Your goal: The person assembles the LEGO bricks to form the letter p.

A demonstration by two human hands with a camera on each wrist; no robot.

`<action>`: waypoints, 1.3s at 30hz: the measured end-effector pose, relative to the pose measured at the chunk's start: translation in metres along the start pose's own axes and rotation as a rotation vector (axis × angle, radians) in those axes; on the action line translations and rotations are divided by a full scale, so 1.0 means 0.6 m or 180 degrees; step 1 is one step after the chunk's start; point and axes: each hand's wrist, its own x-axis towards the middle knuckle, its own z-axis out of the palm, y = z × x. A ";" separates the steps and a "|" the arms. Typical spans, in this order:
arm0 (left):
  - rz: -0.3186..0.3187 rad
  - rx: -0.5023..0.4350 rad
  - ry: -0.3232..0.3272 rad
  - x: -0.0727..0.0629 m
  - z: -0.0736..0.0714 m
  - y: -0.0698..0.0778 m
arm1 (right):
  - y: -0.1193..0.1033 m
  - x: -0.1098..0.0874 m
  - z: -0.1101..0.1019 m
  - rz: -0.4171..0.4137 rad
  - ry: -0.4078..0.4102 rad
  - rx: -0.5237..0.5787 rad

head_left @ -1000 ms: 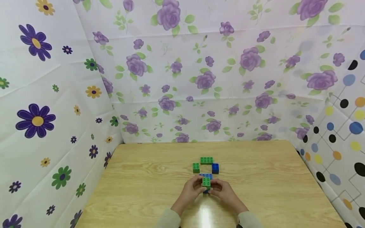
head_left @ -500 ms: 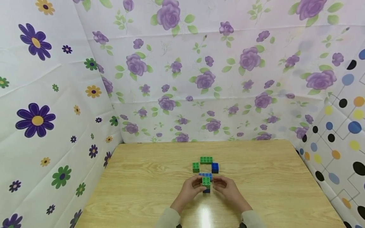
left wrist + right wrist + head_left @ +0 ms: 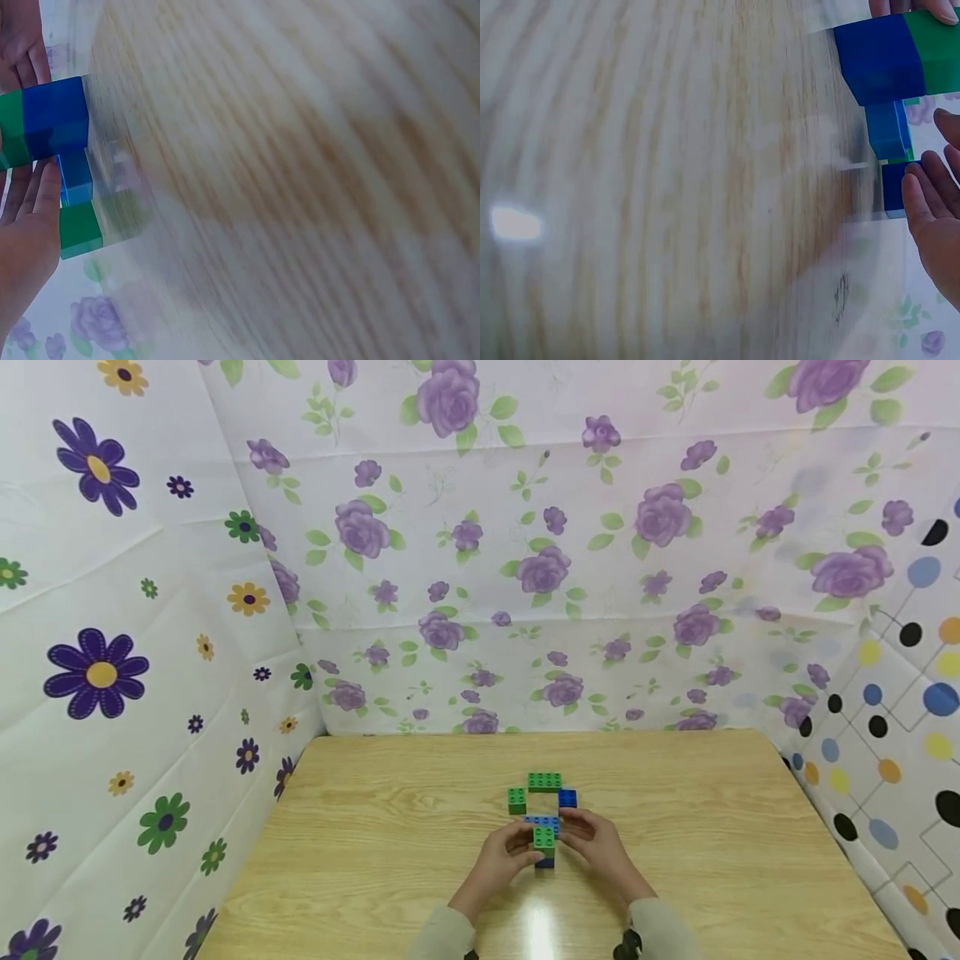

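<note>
My left hand (image 3: pixel 501 857) grips a green building brick (image 3: pixel 543 839) that sits on a dark blue brick (image 3: pixel 545 862), its thumb at the front of the stack. In the left wrist view, the fingers of that hand (image 3: pixel 26 247) lie along the stack's side. To the right, my right hand (image 3: pixel 600 849) is apart from the stack with its fingers extended; the right wrist view shows it (image 3: pixel 945 240) holding nothing. Its fingertips are close to a light blue brick (image 3: pixel 542 821) and another dark blue brick (image 3: pixel 567 797). The light blue one lies just behind the stack, partly hidden.
Behind the hands, a small green brick (image 3: pixel 517 800) and a longer green brick (image 3: pixel 544 782) form a loose ring with the other bricks on the wooden table (image 3: pixel 375 843). Patterned cloth walls (image 3: pixel 480 568) stand at the back and both sides.
My right hand has let go of the stack, drawn off to the right, then shifted a little forward toward the dark blue brick. The left hand and stack stay in place.
</note>
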 end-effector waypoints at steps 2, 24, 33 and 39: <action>-0.0002 0.0012 0.0005 0.000 0.000 0.000 | 0.002 0.004 0.004 -0.0044 -0.0010 0.0004; 0.0057 0.0076 0.0022 0.001 0.001 0.001 | 0.032 0.023 0.031 -0.0090 0.0302 -0.0418; 0.0038 0.0120 0.0016 0.001 0.001 -0.001 | 0.033 0.023 0.035 -0.0127 0.0340 -0.0562; 0.0072 0.0086 0.0009 0.002 0.001 -0.002 | 0.034 0.022 0.036 -0.0217 0.0388 -0.0657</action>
